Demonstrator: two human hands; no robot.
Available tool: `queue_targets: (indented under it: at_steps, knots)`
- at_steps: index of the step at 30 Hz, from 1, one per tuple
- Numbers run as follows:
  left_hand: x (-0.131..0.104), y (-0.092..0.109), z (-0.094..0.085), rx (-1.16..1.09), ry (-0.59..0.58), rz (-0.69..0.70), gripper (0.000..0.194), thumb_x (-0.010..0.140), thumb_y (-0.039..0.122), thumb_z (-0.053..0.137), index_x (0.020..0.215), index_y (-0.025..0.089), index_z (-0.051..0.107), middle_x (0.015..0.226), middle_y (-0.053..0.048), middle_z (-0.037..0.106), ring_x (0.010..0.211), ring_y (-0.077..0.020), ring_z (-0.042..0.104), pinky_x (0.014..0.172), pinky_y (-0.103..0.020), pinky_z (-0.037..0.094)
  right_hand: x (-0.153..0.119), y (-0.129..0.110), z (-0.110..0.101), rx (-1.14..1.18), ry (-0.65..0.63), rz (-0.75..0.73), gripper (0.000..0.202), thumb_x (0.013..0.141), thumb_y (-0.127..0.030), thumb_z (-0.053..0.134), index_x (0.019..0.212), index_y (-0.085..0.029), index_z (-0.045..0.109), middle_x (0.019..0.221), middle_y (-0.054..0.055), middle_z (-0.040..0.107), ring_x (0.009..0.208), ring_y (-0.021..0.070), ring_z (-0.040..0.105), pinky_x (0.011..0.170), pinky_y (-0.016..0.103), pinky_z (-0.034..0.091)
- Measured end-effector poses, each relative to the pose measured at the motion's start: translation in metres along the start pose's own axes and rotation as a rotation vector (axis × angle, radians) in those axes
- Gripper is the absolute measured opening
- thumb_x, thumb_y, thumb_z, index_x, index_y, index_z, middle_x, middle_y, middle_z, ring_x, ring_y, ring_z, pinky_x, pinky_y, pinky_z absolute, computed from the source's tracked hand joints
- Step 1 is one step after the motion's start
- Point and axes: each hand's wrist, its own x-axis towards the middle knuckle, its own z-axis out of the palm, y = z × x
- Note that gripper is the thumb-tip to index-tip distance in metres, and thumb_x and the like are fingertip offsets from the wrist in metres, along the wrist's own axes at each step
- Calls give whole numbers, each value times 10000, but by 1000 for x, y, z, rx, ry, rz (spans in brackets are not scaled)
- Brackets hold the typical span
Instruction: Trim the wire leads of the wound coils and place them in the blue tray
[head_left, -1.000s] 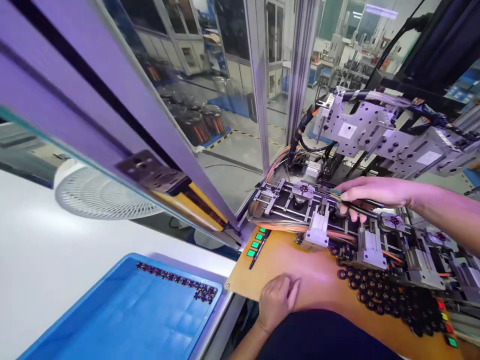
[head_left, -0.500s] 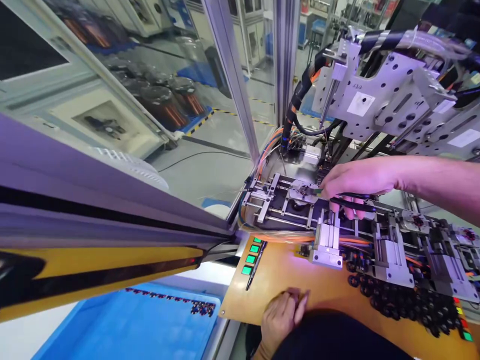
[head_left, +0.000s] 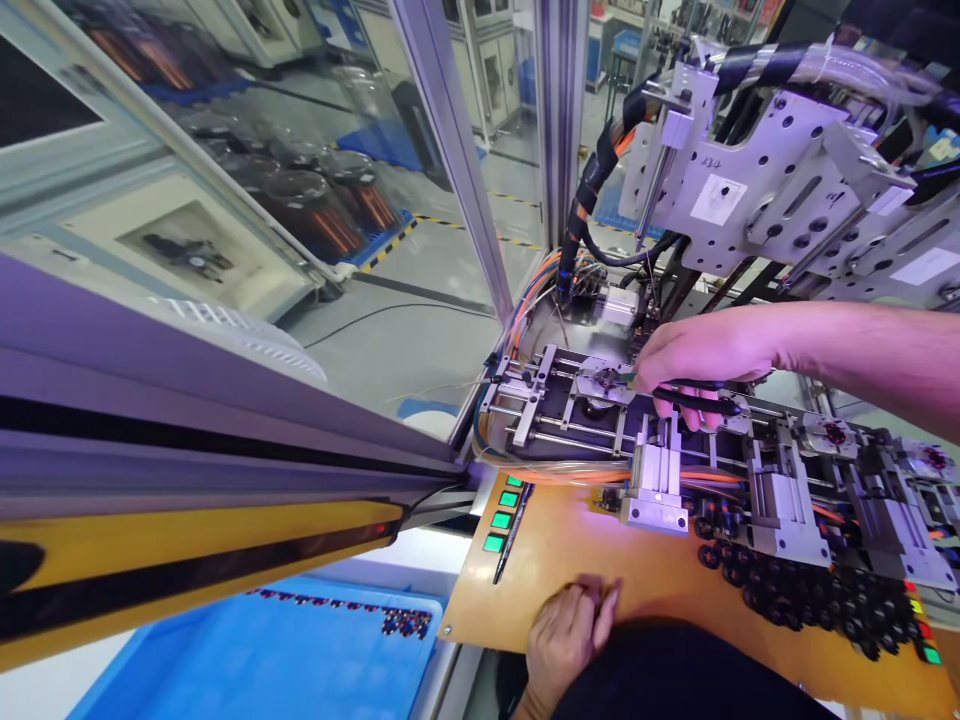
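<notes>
My right hand [head_left: 686, 360] reaches in from the right over the machine and is closed around black-handled pliers [head_left: 697, 402]. Their greenish jaw end points left, at the first metal fixture [head_left: 598, 378] on the rails. Whether the jaws grip anything there is too small to tell. On the wooden tabletop [head_left: 577, 550], close to my body, rests my left hand [head_left: 564, 630] with its fingers curled in and nothing visible in them.
Several small black parts [head_left: 825, 600] lie piled at the tabletop's right. A pen [head_left: 512, 540] lies beside green buttons [head_left: 493, 543]. At lower left is a blue tray [head_left: 262, 660] with small dark parts along its edge. A metal plate assembly [head_left: 750, 200] overhangs the rails.
The view has shifted slightly. My right hand and the pliers stay at the same fixture, with only a small movement. The left hand keeps its place on the tabletop.
</notes>
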Motion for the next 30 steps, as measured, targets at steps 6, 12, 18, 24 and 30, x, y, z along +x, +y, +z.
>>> queue_targets:
  at_steps: [6,12,18,24,30]
  knots:
    - [-2,-1,1,10,-9,4,172,864,251,669,717,192,603,574,27,628,487,-116,608,562,-255,464,-3,3,3,-72,-72,-113,259,794,-180,623,542,-143,573,452,-37,481,335,55,466,308,124,382]
    - [-3,-2,1,27,-20,9,195,886,268,643,709,196,601,576,28,633,491,-110,616,567,-240,485,-48,18,-21,-34,-117,-170,176,788,-258,682,647,-155,660,518,-42,575,406,76,564,383,134,463]
    - [-5,-10,-2,-4,-17,47,241,964,280,506,774,193,625,646,-14,701,553,-129,672,581,-229,512,-65,72,-48,-27,-1,100,229,816,-151,607,591,-122,635,494,-23,583,336,81,540,335,129,407]
    - [-9,-13,1,-27,-23,3,169,948,206,505,805,192,594,628,-2,686,484,-119,633,509,-228,477,-61,107,-47,-23,38,116,288,879,-116,474,661,9,616,520,-50,585,368,19,551,410,43,292]
    - [-12,-9,2,-52,-28,-100,164,882,323,629,961,181,606,862,-67,774,575,-146,695,551,-239,528,-58,114,-46,-67,27,88,315,890,-169,473,716,53,615,474,-71,547,376,44,567,416,52,300]
